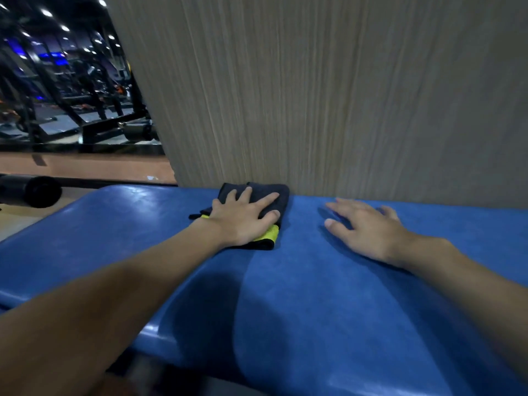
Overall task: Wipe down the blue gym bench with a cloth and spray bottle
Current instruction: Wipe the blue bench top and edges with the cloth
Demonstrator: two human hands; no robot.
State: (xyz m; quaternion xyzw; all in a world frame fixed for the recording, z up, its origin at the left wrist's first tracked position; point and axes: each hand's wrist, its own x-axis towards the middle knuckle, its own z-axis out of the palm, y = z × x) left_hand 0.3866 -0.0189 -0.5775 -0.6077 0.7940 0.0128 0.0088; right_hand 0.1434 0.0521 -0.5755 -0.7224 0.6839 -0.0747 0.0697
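The 1 head-worn wide-angle camera looks forward and down, close over the blue worktop point(314, 295), toward the wood-grain wall point(328, 95).

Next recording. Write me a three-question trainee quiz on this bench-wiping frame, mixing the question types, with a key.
1. True or false: the right hand grips a spray bottle.
2. The black-and-yellow cloth lies flat under: A) the left hand B) the right hand C) neither hand.
3. Fill the gap: right behind the blue bench stands a ____-grain panel.

Key: 1. False; it rests flat on the bench pad, fingers spread, and no bottle is in view. 2. A. 3. Wood.
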